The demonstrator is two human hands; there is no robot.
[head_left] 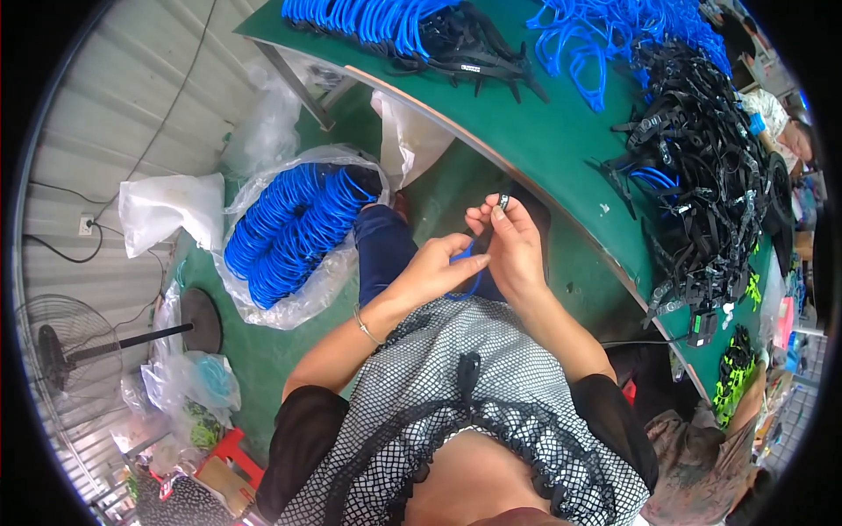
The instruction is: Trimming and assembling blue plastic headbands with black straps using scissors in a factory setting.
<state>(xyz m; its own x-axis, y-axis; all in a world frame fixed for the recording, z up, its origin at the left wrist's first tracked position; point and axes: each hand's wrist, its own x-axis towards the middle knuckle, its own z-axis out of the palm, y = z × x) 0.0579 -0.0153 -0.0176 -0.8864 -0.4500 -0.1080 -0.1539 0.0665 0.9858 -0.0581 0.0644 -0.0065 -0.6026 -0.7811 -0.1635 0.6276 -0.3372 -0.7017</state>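
Observation:
Held in front of my lap, my left hand (445,263) is closed in a pinch on a thin blue cord (476,284), which loops down below the fingers. Just to its right, my right hand (517,244) is raised, its thumb and fingers closed on a small black strap piece (503,202) with a pale marking. Whether the strap piece joins the cord is hidden by the fingers. Left of my knee, a clear plastic bag (237,294) on the floor holds a thick coil of bundled blue cords (298,226).
A green table (561,149) curves ahead and right, bearing rows of blue cords (368,24), loose blue cords (588,53) and a heap of black straps with buckles (702,175). A standing fan (66,351) is at left, near a white sack (171,210). Another person (702,465) sits at right.

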